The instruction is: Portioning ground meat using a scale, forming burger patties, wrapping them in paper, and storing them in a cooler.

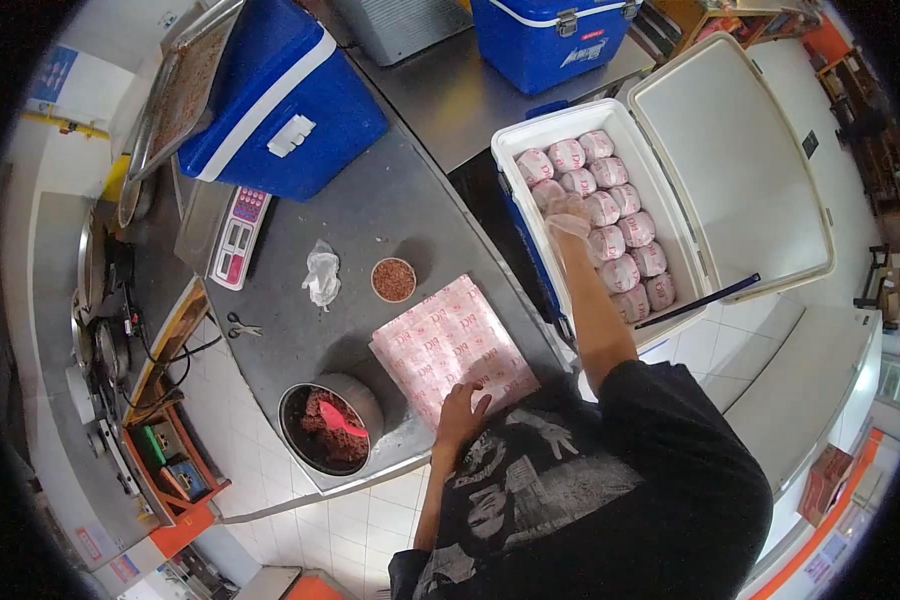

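My right hand [570, 217], in a thin clear plastic glove, reaches into an open white-lined cooler [682, 214] among several paper-wrapped round parcels [619, 274]. Whether it grips one cannot be seen clearly. My left hand [461, 412] is bare, its fingers bent and apart, at the near edge of a stack of printed pink wrapping paper [457, 345]. Left of the stack, a deep metal pot [375, 409] holds reddish-brown crumbly food [317, 439] and a pink plastic scoop [337, 421]. Beyond the paper stands a small round cup of similar brown food [394, 280].
On the steel table [292, 225] lie a crumpled white plastic [322, 274] and scissors [243, 327]. A digital scale [234, 244] and a blue cooler [292, 127] stand at the far left. The white cooler's lid [735, 165] is raised on the right; a dark strip [697, 301] crosses its near corner.
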The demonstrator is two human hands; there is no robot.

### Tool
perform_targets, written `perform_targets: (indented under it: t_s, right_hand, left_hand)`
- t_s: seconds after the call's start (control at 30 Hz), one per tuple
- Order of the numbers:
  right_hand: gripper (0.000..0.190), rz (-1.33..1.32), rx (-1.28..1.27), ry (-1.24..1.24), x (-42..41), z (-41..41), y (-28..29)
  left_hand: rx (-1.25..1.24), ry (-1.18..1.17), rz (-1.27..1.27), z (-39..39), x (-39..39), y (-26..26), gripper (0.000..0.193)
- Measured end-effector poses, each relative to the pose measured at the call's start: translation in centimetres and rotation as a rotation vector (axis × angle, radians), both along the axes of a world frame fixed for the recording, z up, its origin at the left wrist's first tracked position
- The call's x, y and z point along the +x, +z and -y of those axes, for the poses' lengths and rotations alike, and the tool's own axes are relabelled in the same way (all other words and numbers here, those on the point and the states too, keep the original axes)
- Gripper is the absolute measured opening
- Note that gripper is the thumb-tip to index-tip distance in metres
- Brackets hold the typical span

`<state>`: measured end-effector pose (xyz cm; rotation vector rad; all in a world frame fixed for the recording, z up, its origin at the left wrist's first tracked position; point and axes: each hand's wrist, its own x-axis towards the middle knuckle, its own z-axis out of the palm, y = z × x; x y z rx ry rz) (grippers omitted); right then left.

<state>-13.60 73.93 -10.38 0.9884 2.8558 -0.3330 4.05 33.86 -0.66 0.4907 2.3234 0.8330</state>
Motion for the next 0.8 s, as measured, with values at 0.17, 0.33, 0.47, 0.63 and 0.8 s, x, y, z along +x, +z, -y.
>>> perform_targets:
  t_s: [0.17,0.33,0.47,0.63,0.8]
  right_hand:
    - [0.039,0.077,-0.065,0.216,1.4,-3.9,-1.5]
    - [0.035,0.211,-0.125,0.17,0.8,-3.7,-6.4]
    - [0.03,0.16,-0.073,0.267,2.3,1.3,-3.2]
    - [0.043,-0.02,-0.166,0.105,3.6,-3.3,-3.7]
    - [0.049,-0.452,0.15,0.703,-2.5,-5.2,9.1]
  left_hand:
    - [0.023,-0.042,0.006,-1.1,-0.2,0.5,0.032]
    - [-0.057,-0.144,0.025,-1.5,0.0,0.0,0.035]
    - [-0.05,-0.121,0.08,0.9,0.6,-1.9,0.04]
    - [-0.072,-0.15,0.063,-0.4,-0.3,-0.7,0.04]
    - [-0.041,-0.133,0.044,-0.2,-0.1,-0.5,0.038]
